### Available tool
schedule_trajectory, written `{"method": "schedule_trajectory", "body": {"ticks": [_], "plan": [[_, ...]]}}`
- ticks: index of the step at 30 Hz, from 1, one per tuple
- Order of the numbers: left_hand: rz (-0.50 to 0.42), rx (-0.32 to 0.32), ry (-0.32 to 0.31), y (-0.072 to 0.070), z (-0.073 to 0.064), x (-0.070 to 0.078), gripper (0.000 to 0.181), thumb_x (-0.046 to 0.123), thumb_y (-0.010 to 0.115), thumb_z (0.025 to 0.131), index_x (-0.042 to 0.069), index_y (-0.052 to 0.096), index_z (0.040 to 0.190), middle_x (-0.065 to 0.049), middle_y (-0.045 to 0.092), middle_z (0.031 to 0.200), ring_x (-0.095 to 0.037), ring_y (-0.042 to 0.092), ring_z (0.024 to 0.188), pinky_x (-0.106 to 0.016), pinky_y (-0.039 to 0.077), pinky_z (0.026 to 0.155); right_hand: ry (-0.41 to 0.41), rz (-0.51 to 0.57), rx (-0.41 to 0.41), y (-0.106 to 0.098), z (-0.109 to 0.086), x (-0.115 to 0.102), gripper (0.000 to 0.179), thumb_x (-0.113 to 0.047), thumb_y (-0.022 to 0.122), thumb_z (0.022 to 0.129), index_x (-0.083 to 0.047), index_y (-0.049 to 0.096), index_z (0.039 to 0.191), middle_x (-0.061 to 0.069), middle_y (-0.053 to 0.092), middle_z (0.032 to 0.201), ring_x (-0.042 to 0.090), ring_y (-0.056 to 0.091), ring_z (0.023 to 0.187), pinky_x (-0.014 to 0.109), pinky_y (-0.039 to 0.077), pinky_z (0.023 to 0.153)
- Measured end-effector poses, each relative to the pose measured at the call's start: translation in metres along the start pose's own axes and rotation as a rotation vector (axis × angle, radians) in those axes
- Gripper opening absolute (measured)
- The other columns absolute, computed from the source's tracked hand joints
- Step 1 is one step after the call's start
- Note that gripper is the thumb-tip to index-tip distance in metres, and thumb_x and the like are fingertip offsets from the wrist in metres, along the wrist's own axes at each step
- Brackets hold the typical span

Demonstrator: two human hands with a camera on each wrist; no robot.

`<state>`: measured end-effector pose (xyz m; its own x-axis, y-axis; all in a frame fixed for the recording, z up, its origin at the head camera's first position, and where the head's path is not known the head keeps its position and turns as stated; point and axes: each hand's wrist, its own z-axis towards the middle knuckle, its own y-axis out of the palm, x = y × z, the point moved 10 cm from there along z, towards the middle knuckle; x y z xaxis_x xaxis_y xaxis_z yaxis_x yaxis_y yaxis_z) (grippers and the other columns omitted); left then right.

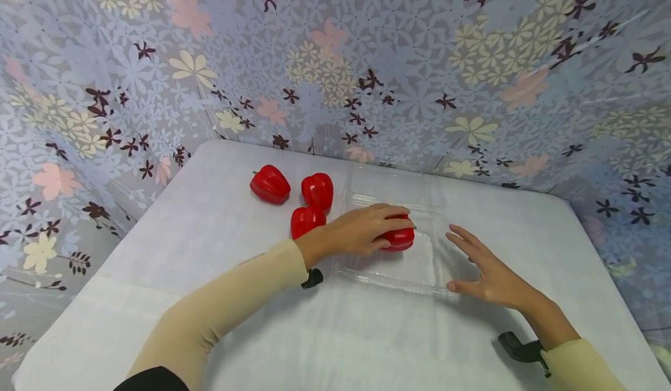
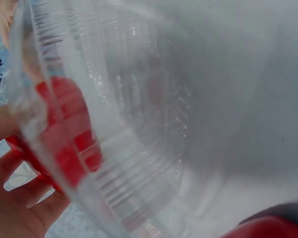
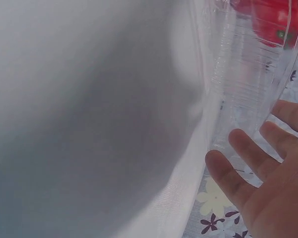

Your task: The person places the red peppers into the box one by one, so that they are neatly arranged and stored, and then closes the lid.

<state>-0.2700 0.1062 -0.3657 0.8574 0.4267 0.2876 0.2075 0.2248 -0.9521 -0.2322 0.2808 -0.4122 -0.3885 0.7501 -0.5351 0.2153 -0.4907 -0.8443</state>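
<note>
My left hand point(image 1: 362, 229) grips a red bell pepper point(image 1: 401, 240), its fingers curled over the top. The pepper is over the base of a clear plastic clamshell container point(image 1: 390, 270), whose lid point(image 1: 390, 184) lies folded back at the far side. Seen from the left wrist, the gripped pepper point(image 2: 67, 131) shows through the clear wall. To the right of the container my right hand point(image 1: 491, 273) has its fingers spread and holds nothing. In the right wrist view its fingertips point(image 3: 237, 138) are close to the container's side point(image 3: 238, 84).
Three more red bell peppers lie left of the container: one farthest left point(image 1: 269, 185), one behind point(image 1: 317, 191) and one point(image 1: 306, 221) partly hidden by my left wrist. A white cloth covers the table point(image 1: 251, 333). A flower-patterned curtain point(image 1: 325, 76) hangs behind it.
</note>
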Motion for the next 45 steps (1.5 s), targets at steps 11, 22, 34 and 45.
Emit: {"method": "schedule_trajectory", "body": {"ticks": [11,22,34,45], "plan": [[0.000,-0.038,-0.028,0.016,0.015,0.000,0.059,0.025,0.068,0.093,0.025,0.045,0.147,-0.001,0.038,0.159,-0.020,0.038,0.146,-0.032,0.048,0.110,0.009,0.003,0.004,0.001,0.001,-0.001,0.094,-0.032,0.081,0.080,-0.005,0.030,0.155,0.021,0.019,0.163,0.052,0.026,0.143,0.080,0.031,0.099],[-0.011,-0.084,-0.042,0.037,0.021,-0.001,0.059,0.026,0.068,0.094,0.025,0.045,0.148,-0.001,0.038,0.160,-0.020,0.038,0.146,-0.031,0.044,0.114,0.011,-0.005,-0.001,0.004,0.000,0.000,0.094,-0.033,0.080,0.080,-0.003,0.031,0.154,0.021,0.020,0.163,0.052,0.025,0.143,0.081,0.031,0.098],[-0.011,-0.154,-0.065,0.039,0.024,-0.007,0.073,0.016,0.069,0.090,0.028,0.036,0.154,0.006,0.031,0.163,-0.022,0.030,0.151,-0.037,0.040,0.118,0.014,-0.024,-0.004,0.002,0.003,0.000,0.094,-0.034,0.080,0.079,-0.003,0.031,0.153,0.021,0.020,0.162,0.052,0.025,0.144,0.081,0.030,0.100],[-0.044,-0.114,-0.068,0.040,0.025,-0.009,0.074,0.015,0.071,0.090,0.022,0.035,0.154,0.005,0.032,0.163,-0.018,0.031,0.150,-0.033,0.042,0.115,0.012,0.004,-0.004,0.003,0.002,-0.002,0.093,-0.032,0.080,0.080,-0.004,0.030,0.154,0.021,0.019,0.163,0.052,0.024,0.144,0.081,0.030,0.099]]}}
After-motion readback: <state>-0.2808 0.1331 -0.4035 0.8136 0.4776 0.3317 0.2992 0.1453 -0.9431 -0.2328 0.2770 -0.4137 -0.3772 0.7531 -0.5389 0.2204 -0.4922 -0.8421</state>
